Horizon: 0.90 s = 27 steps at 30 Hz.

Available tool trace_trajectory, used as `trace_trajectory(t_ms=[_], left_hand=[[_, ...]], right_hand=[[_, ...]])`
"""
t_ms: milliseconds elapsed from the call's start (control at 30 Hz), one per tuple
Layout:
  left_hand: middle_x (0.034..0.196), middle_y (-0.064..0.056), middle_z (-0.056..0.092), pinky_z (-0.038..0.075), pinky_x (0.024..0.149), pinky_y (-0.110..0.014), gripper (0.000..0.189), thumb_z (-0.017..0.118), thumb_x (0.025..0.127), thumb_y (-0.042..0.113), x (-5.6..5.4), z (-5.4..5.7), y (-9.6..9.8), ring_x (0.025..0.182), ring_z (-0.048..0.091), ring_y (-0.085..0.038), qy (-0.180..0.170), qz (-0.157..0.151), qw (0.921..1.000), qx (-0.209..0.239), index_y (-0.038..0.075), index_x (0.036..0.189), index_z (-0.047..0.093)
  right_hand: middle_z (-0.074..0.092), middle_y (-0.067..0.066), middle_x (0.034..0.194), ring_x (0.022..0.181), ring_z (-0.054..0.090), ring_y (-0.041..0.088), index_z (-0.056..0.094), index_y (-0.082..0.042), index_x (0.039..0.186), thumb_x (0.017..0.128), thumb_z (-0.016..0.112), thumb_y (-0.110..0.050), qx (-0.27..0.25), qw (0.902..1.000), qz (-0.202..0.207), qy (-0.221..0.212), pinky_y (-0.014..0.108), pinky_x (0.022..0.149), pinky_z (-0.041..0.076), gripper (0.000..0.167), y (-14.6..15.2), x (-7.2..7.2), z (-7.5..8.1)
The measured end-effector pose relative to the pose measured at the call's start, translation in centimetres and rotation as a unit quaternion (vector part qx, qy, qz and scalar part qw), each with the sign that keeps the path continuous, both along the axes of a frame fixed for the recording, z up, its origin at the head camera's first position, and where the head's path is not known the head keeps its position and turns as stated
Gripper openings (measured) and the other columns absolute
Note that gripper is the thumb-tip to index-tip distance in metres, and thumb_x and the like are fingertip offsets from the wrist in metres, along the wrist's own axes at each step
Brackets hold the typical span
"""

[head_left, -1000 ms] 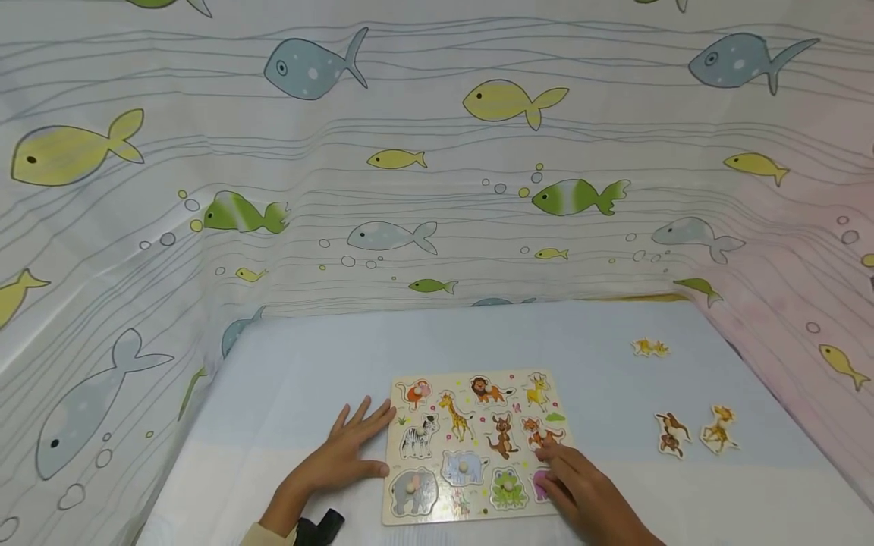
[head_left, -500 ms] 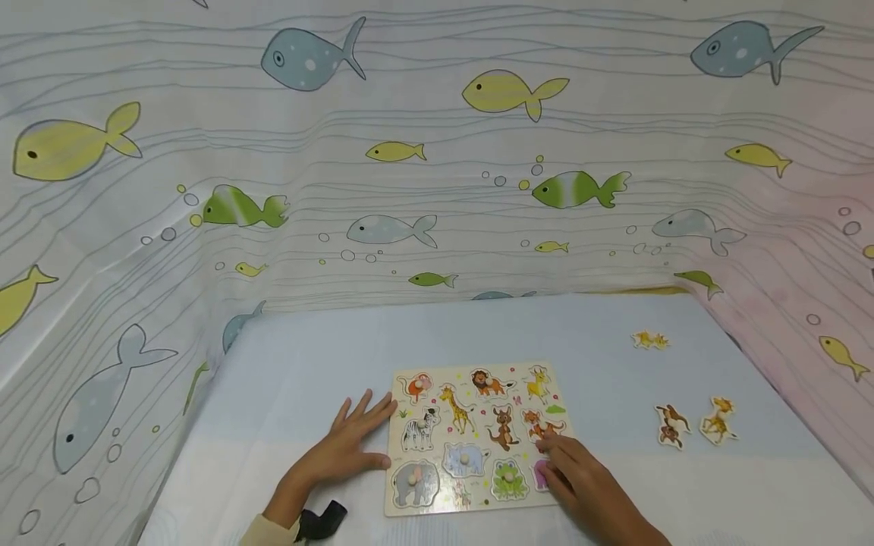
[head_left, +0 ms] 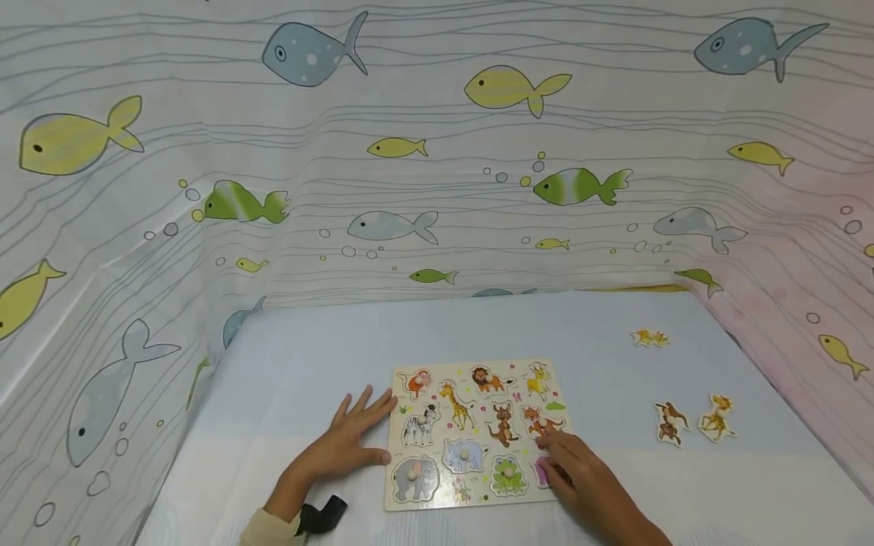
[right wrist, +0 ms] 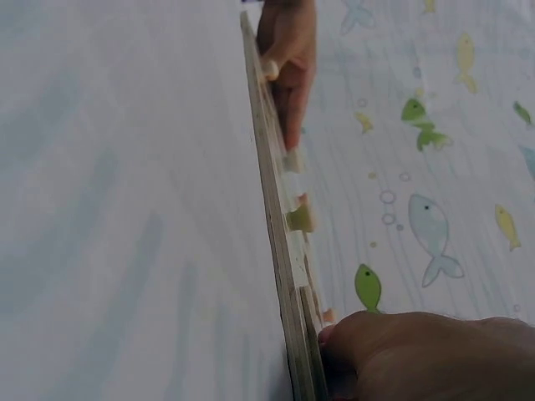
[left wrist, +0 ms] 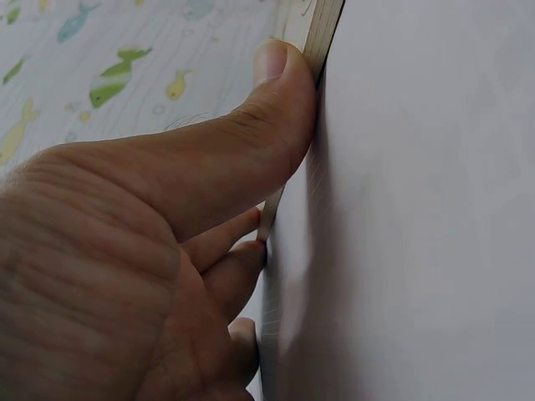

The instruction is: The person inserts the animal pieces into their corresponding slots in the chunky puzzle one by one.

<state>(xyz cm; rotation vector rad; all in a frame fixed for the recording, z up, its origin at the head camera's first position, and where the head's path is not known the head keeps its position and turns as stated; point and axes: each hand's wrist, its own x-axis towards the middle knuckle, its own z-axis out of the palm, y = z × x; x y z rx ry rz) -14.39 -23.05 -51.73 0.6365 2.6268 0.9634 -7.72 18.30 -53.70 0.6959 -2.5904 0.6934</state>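
In the head view a wooden animal puzzle board (head_left: pixel 471 497) lies on the table. My left hand (head_left: pixel 344 447) rests with spread fingers at its left edge; the left wrist view shows the thumb (left wrist: pixel 280 100) against the board's side. My right hand (head_left: pixel 587 481) is curled over the lower right corner, its fingers and thumb around a purple puzzle piece (head_left: pixel 542 472) that they mostly cover. A piece edge (right wrist: pixel 309 334) stands raised above the board beside the right hand in the right wrist view. Directly above the fingers is the fox picture (head_left: pixel 542 419).
Loose animal pieces lie to the right: a brown one (head_left: pixel 671 423), a yellow-brown one (head_left: pixel 717 418) and a yellow one (head_left: pixel 650 337) farther back. Knobbed frog (head_left: pixel 509 476) and elephant (head_left: pixel 415 479) pieces sit in the board. A fish-patterned curtain (head_left: pixel 451 189) surrounds the table.
The head view has tilted slightly, so everything sits a little higher in it. Both hands keep nearly the same place on the board.
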Motion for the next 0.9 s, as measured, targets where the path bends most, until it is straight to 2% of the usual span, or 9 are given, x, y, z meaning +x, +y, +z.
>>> trace_trajectory(t_ms=[167,300,400,500,567,700,767,833,900], left_hand=[[0.164,-0.009,0.026,-0.012,0.12,-0.065,0.097,0.08,0.074,0.044,0.2,-0.1,0.0,0.154,0.004,-0.044,-0.005,0.002,1.0,0.001,0.012,0.155,0.036],[0.164,-0.01,0.027,-0.013,0.119,-0.066,0.098,0.079,0.073,0.046,0.3,0.0,0.1,0.154,0.004,-0.046,-0.009,0.005,0.9999,0.007,0.012,0.155,0.037],[0.164,-0.011,0.027,-0.012,0.119,-0.067,0.098,0.079,0.073,0.046,0.4,0.1,0.3,0.153,0.004,-0.046,-0.008,0.005,0.9999,0.012,0.012,0.155,0.037],[0.164,-0.011,0.028,-0.013,0.119,-0.066,0.097,0.079,0.073,0.046,0.7,-0.1,0.3,0.153,0.004,-0.047,-0.01,0.005,0.9998,0.019,0.011,0.154,0.038],[0.164,-0.011,0.027,-0.014,0.12,-0.063,0.097,0.079,0.073,0.047,0.8,-0.4,0.3,0.153,0.003,-0.047,-0.016,0.006,0.9995,0.026,0.012,0.154,0.038],[0.164,-0.011,0.027,-0.016,0.12,-0.06,0.098,0.078,0.072,0.048,0.8,-0.7,0.3,0.153,0.002,-0.047,-0.018,0.009,0.999,0.039,0.013,0.154,0.038],[0.164,-0.012,0.028,-0.016,0.119,-0.061,0.098,0.079,0.072,0.048,0.7,-0.8,0.2,0.153,0.003,-0.048,-0.01,0.01,0.9989,0.044,0.012,0.154,0.039],[0.164,-0.013,0.028,-0.017,0.12,-0.059,0.098,0.078,0.072,0.048,0.6,-0.8,0.2,0.153,0.003,-0.048,-0.004,0.011,0.999,0.044,0.012,0.154,0.039],[0.163,-0.012,0.028,-0.022,0.122,-0.046,0.098,0.077,0.073,0.05,0.5,-0.8,0.1,0.153,0.003,-0.047,0.003,0.008,0.9992,0.039,0.011,0.154,0.039]], right_hand=[[0.067,-0.01,0.121,0.12,0.063,0.017,0.071,-0.022,0.095,0.082,0.082,-0.014,0.001,0.9999,-0.006,-0.009,0.002,0.108,0.033,0.019,0.0,0.2,-0.1],[0.069,-0.007,0.121,0.118,0.065,0.018,0.075,-0.018,0.102,0.079,0.084,-0.016,0.002,0.9998,-0.022,-0.001,0.002,0.107,0.033,0.026,0.0,0.2,-0.3],[0.07,-0.004,0.12,0.114,0.066,0.018,0.076,-0.016,0.108,0.073,0.088,-0.016,0.009,0.9991,-0.036,0.019,0.007,0.103,0.04,0.038,0.0,0.3,-0.2],[0.071,-0.005,0.114,0.105,0.068,0.016,0.077,-0.019,0.096,0.066,0.091,-0.015,0.006,0.9982,-0.026,0.053,0.013,0.094,0.048,0.034,0.1,0.3,-0.4],[0.071,-0.005,0.11,0.1,0.067,0.015,0.076,-0.02,0.089,0.063,0.091,-0.014,-0.007,0.9969,-0.007,0.079,0.013,0.092,0.047,0.031,0.2,0.2,-0.9],[0.07,-0.003,0.107,0.096,0.066,0.014,0.075,-0.017,0.088,0.066,0.091,-0.015,-0.042,0.9928,0.028,0.109,0.009,0.093,0.044,0.027,0.6,-0.3,-1.6],[0.069,-0.002,0.108,0.095,0.064,0.011,0.074,-0.016,0.091,0.07,0.089,-0.013,-0.061,0.9926,0.029,0.101,0.005,0.09,0.044,0.027,0.8,-0.6,-1.4],[0.069,-0.002,0.107,0.093,0.065,0.01,0.071,-0.018,0.09,0.067,0.088,-0.006,-0.074,0.9923,0.018,0.097,0.003,0.086,0.046,0.031,1.1,-0.9,-1.0],[0.07,-0.004,0.103,0.091,0.066,0.009,0.069,-0.02,0.088,0.065,0.087,0.001,-0.084,0.9924,-0.011,0.089,0.001,0.083,0.047,0.036,1.5,-1.3,0.0]])
